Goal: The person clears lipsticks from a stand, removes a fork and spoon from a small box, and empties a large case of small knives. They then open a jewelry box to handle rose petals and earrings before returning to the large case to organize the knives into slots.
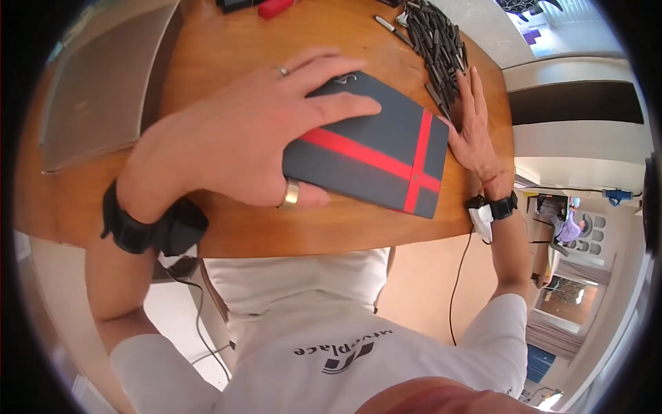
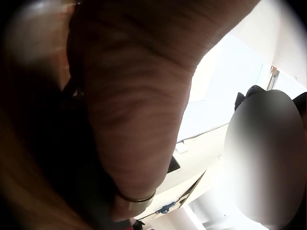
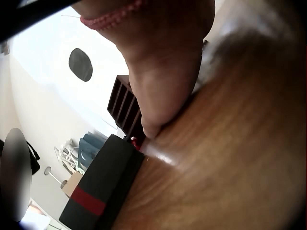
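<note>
A dark box with crossing red bands (image 1: 376,148) is over the wooden table in the head view. My left hand (image 1: 227,138) grips it from the left, fingers spread over its top and the ringed thumb at its near edge. My right hand (image 1: 472,134) is open at the box's right end, fingers extended beside a heap of black pens (image 1: 438,52); whether its thumb touches the box is unclear. In the right wrist view the box (image 3: 103,184) lies beyond the right hand (image 3: 160,76). The left hand (image 2: 139,100) fills much of the left wrist view, its fingertips hidden.
A translucent flat tray or cover (image 1: 103,83) lies on the table's left side. A red item (image 1: 274,8) and dark items stand at the far edge. The near edge of the wooden table (image 1: 276,238) runs in front of the body. A dark slotted rack (image 3: 123,103) shows behind the right hand.
</note>
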The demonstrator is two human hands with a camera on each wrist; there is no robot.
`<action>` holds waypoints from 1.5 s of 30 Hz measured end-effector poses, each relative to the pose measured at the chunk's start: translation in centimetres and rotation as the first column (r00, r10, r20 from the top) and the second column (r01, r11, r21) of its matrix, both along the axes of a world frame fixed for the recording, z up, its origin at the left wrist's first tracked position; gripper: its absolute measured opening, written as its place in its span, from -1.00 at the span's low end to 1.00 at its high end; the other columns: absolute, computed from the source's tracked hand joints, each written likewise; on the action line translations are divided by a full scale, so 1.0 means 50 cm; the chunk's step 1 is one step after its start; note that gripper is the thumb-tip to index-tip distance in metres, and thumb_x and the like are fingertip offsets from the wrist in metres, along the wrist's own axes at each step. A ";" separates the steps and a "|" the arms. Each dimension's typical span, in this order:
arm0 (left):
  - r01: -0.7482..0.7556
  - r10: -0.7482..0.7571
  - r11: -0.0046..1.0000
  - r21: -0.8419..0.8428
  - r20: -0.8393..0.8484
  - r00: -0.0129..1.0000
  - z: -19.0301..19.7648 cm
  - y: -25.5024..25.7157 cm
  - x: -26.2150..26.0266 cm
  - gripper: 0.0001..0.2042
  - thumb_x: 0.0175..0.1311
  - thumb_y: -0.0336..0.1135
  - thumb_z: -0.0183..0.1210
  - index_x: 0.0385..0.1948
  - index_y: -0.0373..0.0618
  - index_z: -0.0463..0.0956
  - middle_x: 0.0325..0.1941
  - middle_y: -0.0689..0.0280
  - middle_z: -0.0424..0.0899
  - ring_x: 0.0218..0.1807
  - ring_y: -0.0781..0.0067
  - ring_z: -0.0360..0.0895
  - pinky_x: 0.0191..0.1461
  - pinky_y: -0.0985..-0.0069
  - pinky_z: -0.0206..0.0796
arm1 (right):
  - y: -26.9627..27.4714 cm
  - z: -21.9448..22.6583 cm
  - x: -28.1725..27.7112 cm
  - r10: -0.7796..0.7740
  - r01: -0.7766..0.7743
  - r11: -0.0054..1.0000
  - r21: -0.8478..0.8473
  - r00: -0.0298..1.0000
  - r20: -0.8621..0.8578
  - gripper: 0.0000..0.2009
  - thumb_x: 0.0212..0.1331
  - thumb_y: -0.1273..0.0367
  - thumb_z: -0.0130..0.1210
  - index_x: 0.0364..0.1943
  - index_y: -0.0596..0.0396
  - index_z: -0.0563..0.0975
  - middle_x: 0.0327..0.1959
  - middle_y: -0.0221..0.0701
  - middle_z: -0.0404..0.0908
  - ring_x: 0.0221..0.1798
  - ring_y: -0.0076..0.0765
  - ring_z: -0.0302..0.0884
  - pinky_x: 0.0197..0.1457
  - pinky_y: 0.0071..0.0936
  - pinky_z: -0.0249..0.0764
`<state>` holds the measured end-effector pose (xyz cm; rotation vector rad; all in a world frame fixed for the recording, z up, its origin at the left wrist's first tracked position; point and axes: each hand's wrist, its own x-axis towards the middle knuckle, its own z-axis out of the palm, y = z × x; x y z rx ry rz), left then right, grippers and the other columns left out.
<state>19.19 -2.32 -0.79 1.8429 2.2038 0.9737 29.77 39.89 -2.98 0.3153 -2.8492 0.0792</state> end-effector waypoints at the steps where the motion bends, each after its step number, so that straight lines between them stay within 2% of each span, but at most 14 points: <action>1: 0.000 0.000 1.000 0.005 0.019 1.000 -0.001 0.000 0.004 -0.11 -0.06 -0.17 0.58 0.48 0.04 0.48 0.72 0.04 0.23 0.68 -0.18 0.21 0.68 0.07 0.20 | 0.012 -0.014 0.000 -0.036 0.036 0.991 -0.128 0.999 -0.001 -0.03 0.42 -0.15 0.29 0.71 0.09 0.16 0.77 0.17 -0.04 0.80 0.40 -0.11 0.79 0.11 -0.07; 5: -0.039 0.040 0.998 -0.050 0.008 0.999 0.008 0.008 0.006 -0.09 -0.11 -0.22 0.60 0.48 0.05 0.49 0.71 0.09 0.26 0.68 -0.12 0.23 0.66 0.08 0.23 | 0.044 -0.019 -0.080 -0.077 0.068 0.992 -0.105 0.994 -0.084 -0.05 0.40 -0.20 0.28 0.70 0.04 0.21 0.75 0.15 0.03 0.78 0.39 -0.04 0.77 0.10 -0.01; 8: -0.047 0.047 0.998 -0.037 0.001 0.999 0.010 0.005 0.005 -0.09 -0.13 -0.25 0.61 0.47 0.05 0.49 0.70 0.10 0.27 0.67 -0.10 0.25 0.65 0.09 0.24 | 0.070 -0.021 -0.164 0.005 0.026 0.992 0.123 0.970 -0.243 -0.04 0.38 -0.27 0.26 0.67 0.02 0.27 0.67 0.14 0.20 0.70 0.34 0.14 0.71 0.13 0.08; 13: -0.093 0.094 0.995 -0.025 0.052 0.994 -0.007 -0.003 0.001 -0.16 -0.12 -0.25 0.61 0.39 0.03 0.52 0.67 0.11 0.30 0.63 -0.11 0.30 0.64 0.07 0.25 | 0.055 -0.007 -0.218 -0.059 0.109 0.972 0.210 0.972 -0.229 -0.11 0.48 -0.19 0.21 0.69 0.04 0.22 0.72 0.11 0.14 0.73 0.29 0.13 0.74 0.08 0.08; 14: -0.109 0.110 0.994 -0.014 0.050 0.993 -0.005 -0.001 -0.001 -0.19 -0.12 -0.26 0.61 0.34 0.02 0.52 0.66 0.10 0.31 0.61 -0.13 0.32 0.62 0.07 0.26 | 0.030 0.005 -0.208 -0.052 0.055 0.998 0.012 0.982 -0.184 -0.12 0.51 -0.15 0.20 0.69 0.09 0.21 0.72 0.09 0.15 0.75 0.22 0.12 0.76 0.04 0.07; 16: -0.130 0.130 0.992 -0.007 0.048 0.990 -0.005 0.002 -0.017 -0.23 -0.12 -0.26 0.60 0.30 0.01 0.53 0.65 0.10 0.32 0.58 -0.14 0.34 0.61 0.08 0.26 | -0.075 0.053 -0.152 -0.086 0.039 0.922 -0.385 0.990 -0.107 -0.17 0.59 -0.05 0.16 0.69 0.20 0.16 0.71 -0.01 0.22 0.77 0.03 0.12 0.78 -0.07 0.07; 18: -0.116 0.116 0.991 0.065 -0.005 0.993 -0.004 0.009 -0.025 -0.27 -0.13 -0.29 0.60 0.23 -0.01 0.54 0.63 0.10 0.33 0.54 -0.14 0.38 0.55 0.10 0.31 | -0.147 0.094 -0.085 0.057 -0.088 0.770 -0.632 0.996 -0.070 0.02 0.35 -0.30 0.26 0.64 0.19 0.28 0.65 0.09 0.27 0.70 0.23 0.22 0.74 0.06 0.07; 19: -0.102 0.102 0.993 0.062 -0.002 0.995 -0.004 0.008 -0.025 -0.27 -0.13 -0.29 0.60 0.23 -0.01 0.54 0.63 0.10 0.33 0.54 -0.14 0.38 0.55 0.10 0.31 | -0.167 0.125 -0.057 0.216 -0.202 0.824 -0.529 0.976 -0.035 0.06 0.25 -0.25 0.39 0.62 0.25 0.28 0.65 0.03 0.30 0.72 0.15 0.22 0.76 0.01 0.05; 20: -0.118 0.118 0.990 0.072 -0.002 0.993 0.001 0.005 -0.025 -0.27 -0.15 -0.29 0.61 0.22 -0.01 0.54 0.60 0.08 0.35 0.51 -0.15 0.39 0.53 0.11 0.33 | -0.169 0.160 -0.038 0.331 -0.306 0.922 -0.238 0.941 0.073 0.11 0.08 -0.20 0.51 0.62 0.18 0.31 0.63 0.00 0.32 0.71 0.18 0.23 0.76 0.03 0.08; 22: -0.113 0.114 0.991 0.076 -0.015 0.993 0.008 0.007 -0.025 -0.26 -0.18 -0.29 0.62 0.20 -0.01 0.55 0.57 0.06 0.36 0.49 -0.16 0.40 0.51 0.12 0.34 | -0.206 0.167 -0.007 0.285 -0.267 0.957 -0.111 0.937 0.203 0.27 -0.07 -0.35 0.53 0.63 0.23 0.29 0.69 0.00 0.24 0.74 0.15 0.17 0.76 0.05 0.04; 26: -0.094 0.095 0.995 0.043 -0.028 0.995 0.036 0.000 -0.028 -0.25 -0.26 -0.28 0.65 0.16 -0.01 0.59 0.47 0.04 0.39 0.48 -0.20 0.38 0.49 0.10 0.35 | -0.195 0.125 0.002 0.426 -0.364 0.888 -0.281 0.881 0.206 0.24 -0.19 -0.25 0.63 0.59 0.17 0.36 0.68 0.09 0.22 0.67 0.37 0.21 0.71 0.13 0.13; 30: -0.085 0.084 0.994 0.065 0.010 0.996 0.038 -0.002 -0.019 -0.29 -0.25 -0.26 0.66 0.12 0.00 0.61 0.43 0.05 0.39 0.51 -0.28 0.35 0.50 -0.04 0.32 | -0.197 0.110 0.014 0.415 -0.349 0.869 -0.350 0.900 0.132 0.22 -0.20 -0.23 0.65 0.59 0.12 0.37 0.69 0.09 0.17 0.67 0.39 0.20 0.69 0.16 0.15; 35: -0.026 0.014 0.985 0.168 0.070 0.997 0.052 -0.007 -0.013 -0.34 -0.20 -0.24 0.68 0.08 -0.01 0.62 0.41 0.02 0.42 0.52 -0.41 0.32 0.51 -0.23 0.24 | -0.200 0.118 0.036 0.433 -0.371 0.868 -0.329 0.891 0.136 0.00 -0.24 0.15 0.71 0.46 0.04 0.51 0.64 0.07 0.23 0.67 0.39 0.19 0.65 0.20 0.24; 45: -0.036 0.033 0.986 0.163 0.022 0.999 0.053 -0.007 -0.018 -0.32 -0.15 -0.04 0.72 0.09 0.01 0.66 0.44 -0.04 0.44 0.54 -0.45 0.33 0.56 -0.26 0.19 | -0.204 0.114 0.038 0.455 -0.447 0.805 -0.389 0.887 -0.078 -0.21 -0.28 0.29 0.62 0.22 0.07 0.56 0.33 0.01 0.43 0.48 0.57 0.39 0.41 0.37 0.41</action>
